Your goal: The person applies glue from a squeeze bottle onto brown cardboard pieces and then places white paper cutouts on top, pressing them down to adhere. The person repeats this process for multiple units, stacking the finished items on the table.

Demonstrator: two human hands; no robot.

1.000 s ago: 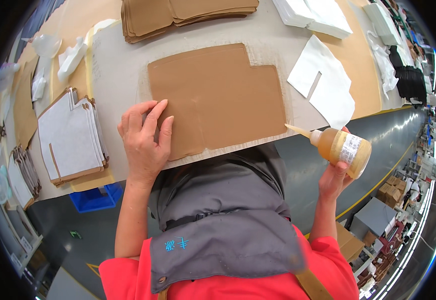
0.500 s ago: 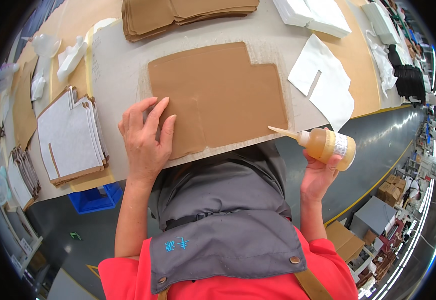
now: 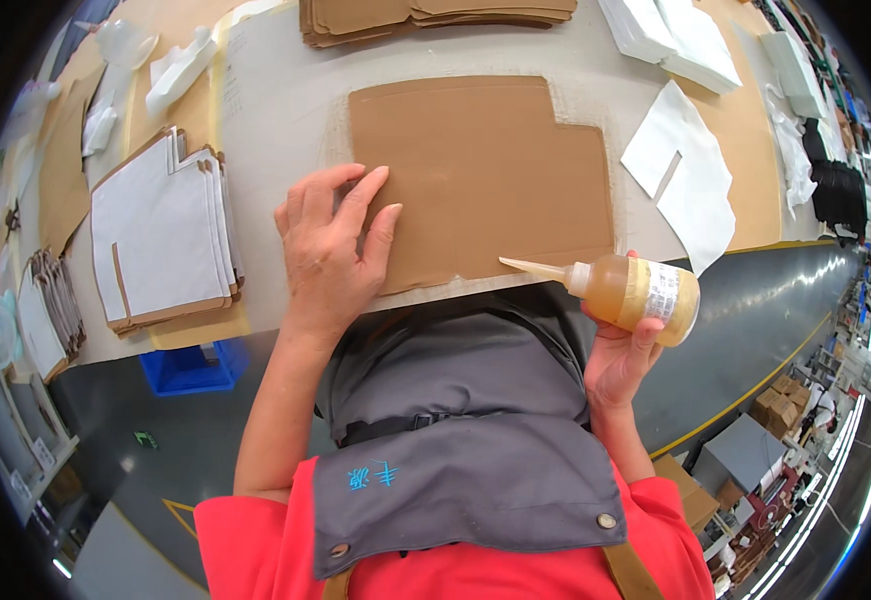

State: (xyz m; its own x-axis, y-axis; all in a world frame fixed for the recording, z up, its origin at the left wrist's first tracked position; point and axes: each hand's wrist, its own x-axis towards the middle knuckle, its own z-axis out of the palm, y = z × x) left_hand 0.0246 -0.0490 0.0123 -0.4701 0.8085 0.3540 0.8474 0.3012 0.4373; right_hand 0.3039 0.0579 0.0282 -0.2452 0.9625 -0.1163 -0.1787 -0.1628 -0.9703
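A flat brown panel (image 3: 486,180) with a notched far right corner lies on the table in front of me. My left hand (image 3: 336,245) rests over its left edge, fingers spread and bent, holding nothing. In my right hand (image 3: 626,350) is a squeeze bottle (image 3: 631,290) of amber liquid, probably glue, tilted on its side with a pale label. Its long pointed nozzle (image 3: 534,268) points left and sits over the panel's near edge; whether the tip touches cannot be made out.
A white cut piece with a slot (image 3: 691,170) lies to the right. Stacked brown panels (image 3: 436,18) are at the back, white pads (image 3: 671,40) at the back right. White-faced, brown-edged pieces (image 3: 161,230) are stacked at left. A blue crate (image 3: 188,370) stands below the table's left side.
The bottle's nozzle has moved left along the panel's near edge. My view has shifted, so the table and its things appear further right. My left hand stays at the panel's left edge.
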